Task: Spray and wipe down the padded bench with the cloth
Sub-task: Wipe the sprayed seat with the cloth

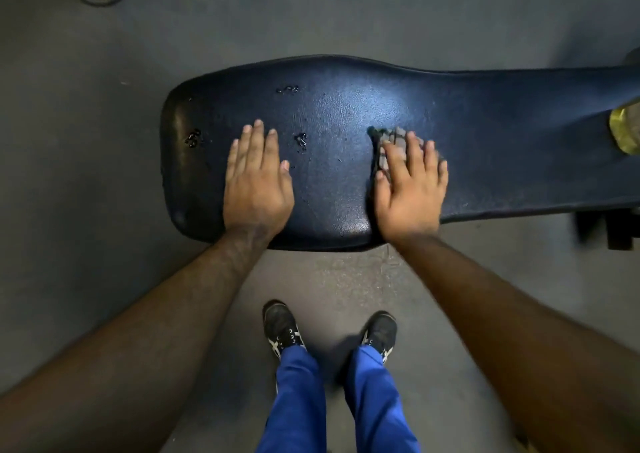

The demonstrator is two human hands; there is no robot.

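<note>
Cloth [388,148]: checked, flat on the padded bench [346,113], mid-surface, under the right hand [410,182]; fingers straight, pressing, not gripping. Left hand [258,179]: flat, fingers straight, bracing, holding nothing. Droplets [300,141] lie between and left of the hands: advise keeping the palm flat, overlapping strokes leftward. Floor [86,141]: grey. Yellowish object [623,134] at right edge, unidentified.

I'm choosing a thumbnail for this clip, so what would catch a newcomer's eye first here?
Two bare hands pressed flat on the dark padded bench across the middle: the left hand rests on bare vinyl, the right hand presses a checked cloth. Beads of liquid glisten between and left of the hands. Below, bright blue trousers stand out against the grey floor.
</note>
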